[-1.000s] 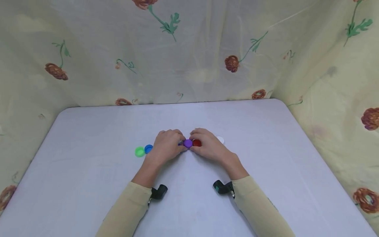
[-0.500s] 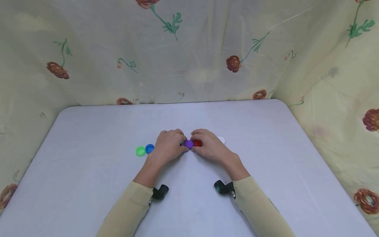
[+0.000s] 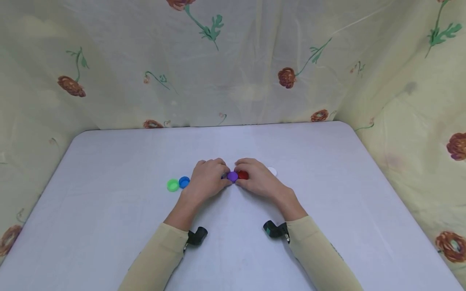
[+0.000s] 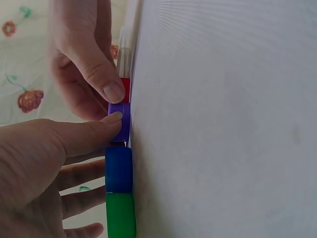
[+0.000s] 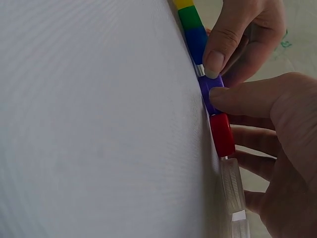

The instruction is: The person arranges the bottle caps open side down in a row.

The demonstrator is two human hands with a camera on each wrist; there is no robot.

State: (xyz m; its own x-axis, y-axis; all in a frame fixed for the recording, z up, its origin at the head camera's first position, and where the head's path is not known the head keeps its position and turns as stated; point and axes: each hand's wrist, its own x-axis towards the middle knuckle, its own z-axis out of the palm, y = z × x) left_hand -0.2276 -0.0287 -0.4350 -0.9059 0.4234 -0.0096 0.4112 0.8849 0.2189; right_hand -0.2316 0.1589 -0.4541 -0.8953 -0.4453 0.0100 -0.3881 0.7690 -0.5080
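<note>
A purple bottle cap (image 3: 232,176) lies at the middle of a row of caps on the white table. My left hand (image 3: 208,178) pinches it from the left, thumb on the near side and fingertips at the far side. From the right, my right hand (image 3: 259,178) pinches the same cap, its thumb (image 5: 225,99) close beside the left thumb (image 5: 214,62). A red cap (image 5: 223,136) sits right beside the purple one, under the arch of the right hand. Behind the left hand's fingers, a small silvery piece (image 5: 200,70) shows between the purple cap and a blue cap (image 5: 196,43).
Leftward the row runs on with a green cap (image 3: 172,185) and a yellow one (image 5: 183,3). A clear ridged cap (image 5: 233,186) and another pale one (image 5: 240,228) follow the red. Black wrist cameras (image 3: 198,235) hang from both sleeves. A flowered curtain (image 3: 233,81) stands behind the table (image 3: 120,226).
</note>
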